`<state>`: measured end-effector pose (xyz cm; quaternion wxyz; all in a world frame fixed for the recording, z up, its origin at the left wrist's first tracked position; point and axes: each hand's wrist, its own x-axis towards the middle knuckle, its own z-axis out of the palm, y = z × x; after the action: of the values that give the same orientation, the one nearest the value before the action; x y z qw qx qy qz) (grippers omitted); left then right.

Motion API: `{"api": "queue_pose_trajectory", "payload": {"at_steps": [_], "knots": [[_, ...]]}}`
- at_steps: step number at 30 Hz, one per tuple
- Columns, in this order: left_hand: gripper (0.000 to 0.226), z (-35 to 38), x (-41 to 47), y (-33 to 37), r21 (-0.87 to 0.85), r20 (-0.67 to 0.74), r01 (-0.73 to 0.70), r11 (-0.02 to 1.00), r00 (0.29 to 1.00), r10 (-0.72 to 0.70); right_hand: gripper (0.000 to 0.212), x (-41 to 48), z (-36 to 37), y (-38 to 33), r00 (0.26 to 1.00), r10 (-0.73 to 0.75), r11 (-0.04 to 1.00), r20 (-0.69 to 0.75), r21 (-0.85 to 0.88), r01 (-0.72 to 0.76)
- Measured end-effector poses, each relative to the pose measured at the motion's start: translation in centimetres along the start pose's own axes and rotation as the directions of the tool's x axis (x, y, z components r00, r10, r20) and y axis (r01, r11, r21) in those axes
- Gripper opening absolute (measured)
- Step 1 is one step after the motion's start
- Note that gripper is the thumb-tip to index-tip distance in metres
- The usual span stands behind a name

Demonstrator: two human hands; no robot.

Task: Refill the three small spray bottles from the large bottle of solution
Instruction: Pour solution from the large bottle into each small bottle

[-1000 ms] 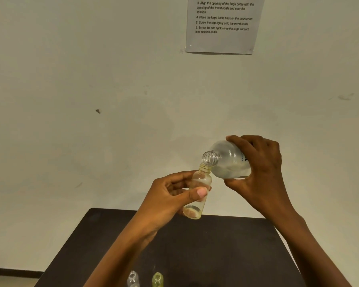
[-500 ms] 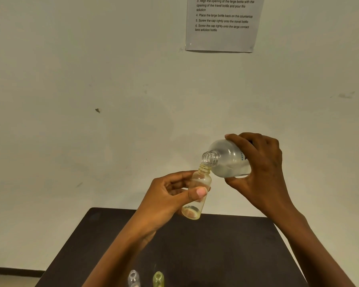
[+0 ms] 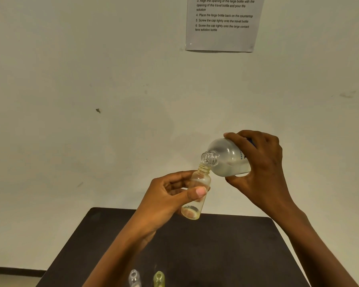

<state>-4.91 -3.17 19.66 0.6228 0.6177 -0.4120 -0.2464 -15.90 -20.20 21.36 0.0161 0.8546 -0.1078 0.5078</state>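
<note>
My left hand (image 3: 166,200) grips a small clear yellowish bottle (image 3: 196,195), uncapped and nearly upright, with a little liquid at its bottom. My right hand (image 3: 259,170) holds the large clear bottle (image 3: 226,158) tipped on its side, its open threaded neck just above and touching the small bottle's mouth. Liquid lies along the large bottle's lower side. Both are held above the far edge of the dark table (image 3: 216,249). Two more small open bottles stand at the bottom edge: a clear one (image 3: 134,278) and a green one (image 3: 159,279).
A pale wall fills the background, with a printed instruction sheet (image 3: 224,23) taped at the top. The dark table ends close to the wall; floor shows at the lower left corner.
Both hands and the two bottles have risen very slightly in view; the pouring pose is the same. The liquid level in the small bottle looks about unchanged.
</note>
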Motion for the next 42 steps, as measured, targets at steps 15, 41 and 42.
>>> {"api": "queue_pose_trajectory", "payload": {"at_steps": [15,41,42], "knots": [[0.05,0.12,0.01,0.04,-0.006,0.007,0.001,1.0,1.0,-0.001,0.068,-0.1,-0.11,0.24,0.999,-0.02,1.0,-0.026,-0.025,0.02],[0.054,0.04,0.02,0.05,-0.002,0.011,-0.012,1.0,1.0,0.012,0.067,0.16,-0.16,0.16,0.999,-0.029,0.999,-0.026,-0.04,0.028],[0.055,0.03,0.03,0.05,0.001,0.012,-0.011,1.0,1.0,0.011,0.067,0.16,-0.15,0.16,0.999,-0.03,0.999,-0.028,-0.039,0.029]]}}
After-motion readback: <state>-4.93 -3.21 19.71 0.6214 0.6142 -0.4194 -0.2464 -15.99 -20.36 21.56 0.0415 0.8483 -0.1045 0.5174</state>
